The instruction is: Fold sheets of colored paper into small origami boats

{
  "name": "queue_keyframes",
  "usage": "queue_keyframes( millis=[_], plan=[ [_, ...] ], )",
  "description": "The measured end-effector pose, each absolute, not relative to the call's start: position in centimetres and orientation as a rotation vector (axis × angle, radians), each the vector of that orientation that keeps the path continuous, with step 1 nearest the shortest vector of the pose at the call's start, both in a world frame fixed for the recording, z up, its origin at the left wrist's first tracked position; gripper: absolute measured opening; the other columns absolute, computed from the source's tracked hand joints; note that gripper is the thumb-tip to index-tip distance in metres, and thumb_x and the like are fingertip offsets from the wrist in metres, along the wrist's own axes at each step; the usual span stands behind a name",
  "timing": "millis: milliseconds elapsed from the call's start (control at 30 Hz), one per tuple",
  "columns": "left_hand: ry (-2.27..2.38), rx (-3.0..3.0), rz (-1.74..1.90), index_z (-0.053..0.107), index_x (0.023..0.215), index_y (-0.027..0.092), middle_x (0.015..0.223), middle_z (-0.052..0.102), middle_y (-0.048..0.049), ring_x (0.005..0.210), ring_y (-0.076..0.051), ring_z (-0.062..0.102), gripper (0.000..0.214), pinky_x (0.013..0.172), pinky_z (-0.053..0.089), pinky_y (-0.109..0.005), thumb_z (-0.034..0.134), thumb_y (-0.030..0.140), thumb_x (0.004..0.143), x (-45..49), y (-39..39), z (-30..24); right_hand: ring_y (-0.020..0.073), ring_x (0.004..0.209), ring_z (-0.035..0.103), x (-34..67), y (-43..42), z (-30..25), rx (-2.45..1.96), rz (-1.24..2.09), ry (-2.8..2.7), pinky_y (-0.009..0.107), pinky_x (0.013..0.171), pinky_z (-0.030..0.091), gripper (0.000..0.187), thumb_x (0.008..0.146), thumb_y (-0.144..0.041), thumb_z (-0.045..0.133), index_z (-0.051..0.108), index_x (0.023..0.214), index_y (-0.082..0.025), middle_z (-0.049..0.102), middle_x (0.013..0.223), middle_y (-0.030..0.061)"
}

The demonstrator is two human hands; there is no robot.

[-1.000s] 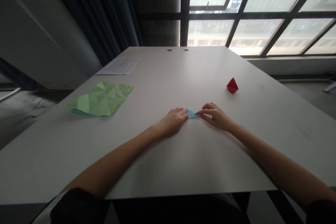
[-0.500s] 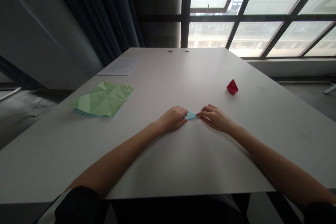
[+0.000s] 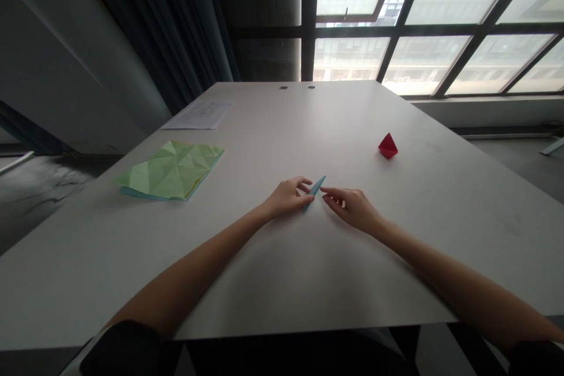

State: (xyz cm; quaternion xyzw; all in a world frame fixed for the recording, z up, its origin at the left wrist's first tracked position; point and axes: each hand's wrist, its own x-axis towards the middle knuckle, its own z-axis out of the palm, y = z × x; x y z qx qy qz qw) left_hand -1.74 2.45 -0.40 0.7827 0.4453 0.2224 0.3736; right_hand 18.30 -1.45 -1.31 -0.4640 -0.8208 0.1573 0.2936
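Observation:
A small folded piece of light blue paper [image 3: 316, 187] stands tilted over the white table, its narrow side towards me. My left hand [image 3: 291, 196] grips it from the left, thumb at its lower part and fingers behind. Just right of the paper is my right hand [image 3: 351, 205], its index finger stretched towards the paper and its other fingers curled. A small gap seems to lie between that fingertip and the paper, and nothing shows in this hand.
A red folded paper piece [image 3: 388, 146] sits at the right. Creased green sheets [image 3: 174, 169], with yellow and blue edges beneath, lie at the left. Behind them is a printed white sheet [image 3: 199, 114]. The white table [image 3: 273, 282] runs back towards the windows.
The blue paper has turned from lying flat between both hands to a steep slant in my left hand. My right fingers have let go of its right tip.

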Motion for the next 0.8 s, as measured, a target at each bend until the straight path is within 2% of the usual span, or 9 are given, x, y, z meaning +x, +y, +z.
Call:
queue_keyframes(
  millis=[167,267,500,667,800],
  plan=[
    [1.031,1.995,0.641,0.056,0.107,0.017,0.092,0.067,-0.0067,0.062,-0.012,0.061,0.038,0.057,0.047,-0.022,0.059,0.031,0.072,-1.3,1.6,-0.6,0.0181,0.079,0.066,17.5,-1.6,-1.7,-1.231,0.729,-1.916,0.032,0.073,0.052,0.029,0.079,-0.024,0.051,0.059,0.107,-0.023,0.070,0.088,0.0023],
    [0.967,1.973,0.717,0.054,0.109,0.017,0.095,0.066,-0.0070,0.065,-0.012,0.062,0.038,0.060,0.049,-0.023,0.059,0.030,0.073,-1.1,1.1,-0.7,0.0188,0.081,0.066,17.3,-1.7,-1.5,-1.218,0.801,-1.797,0.032,0.073,0.053,0.026,0.077,-0.024,0.054,0.060,0.102,-0.022,0.070,0.088,0.0032],
    [0.811,1.817,0.834,0.051,0.107,0.016,0.108,0.059,-0.0108,0.081,-0.015,0.063,0.036,0.069,0.051,-0.027,0.060,0.028,0.075,-0.7,1.0,-0.8,0.0175,0.076,0.066,17.4,-1.7,-1.0,-1.135,0.685,-1.785,0.032,0.070,0.055,0.025,0.076,-0.028,0.057,0.060,0.100,-0.021,0.066,0.093,0.0051],
    [0.758,1.768,0.899,0.050,0.101,0.015,0.108,0.057,-0.0110,0.076,-0.013,0.062,0.035,0.069,0.050,-0.026,0.064,0.030,0.072,-0.5,1.0,-1.1,0.0179,0.086,0.061,17.5,-1.7,-1.3,-1.019,0.541,-1.842,0.038,0.078,0.054,0.023,0.076,-0.031,0.059,0.059,0.097,-0.023,0.063,0.095,0.0043],
    [0.680,1.636,0.917,0.048,0.099,0.015,0.109,0.055,-0.0114,0.075,-0.013,0.062,0.037,0.066,0.049,-0.025,0.065,0.031,0.071,-0.4,1.1,-1.4,0.0175,0.087,0.060,17.5,-1.9,-1.3,-0.973,0.526,-1.856,0.038,0.078,0.054,0.025,0.074,-0.033,0.061,0.057,0.097,-0.023,0.062,0.095,0.0039]
  ],
)
